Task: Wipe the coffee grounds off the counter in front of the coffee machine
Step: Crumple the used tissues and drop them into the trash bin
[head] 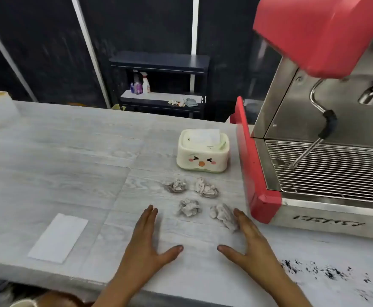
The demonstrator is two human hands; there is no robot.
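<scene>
Resting both palms flat on the counter (74, 156), we have our left hand (146, 242) and right hand (250, 240) spread open and empty, thumbs pointing toward each other, near the front edge. Neither grips anything, though the right hand's fingertips lie just beside, perhaps touching, the nearest of four crumpled tissues (223, 214).

Those wads sit in a loose square between our hands and the tissue box (202, 151), and their grey-brown staining suggests they have done wiping work and been parked out of the way. The box stands toward the back edge, just left of the coffee machine (327, 151), with a fresh sheet poking out of its top, handy for a quick pull. A flat clean sheet (58, 238) lies well apart to our left, near the front edge, laid out as if ready for use.

The coffee grounds (327, 272) are what we are after: dark specks scattered along the front edge at the right, in front of the machine's base and to the right of our right hand. That patch looks unwiped, so we judge the job unfinished. Our hands are placed over bare counter, not over the spill, which reads as a pause before fetching a sheet. The next move likely calls for taking a clean tissue and sweeping the specks inward, so that they don't fall off the edge.
</scene>
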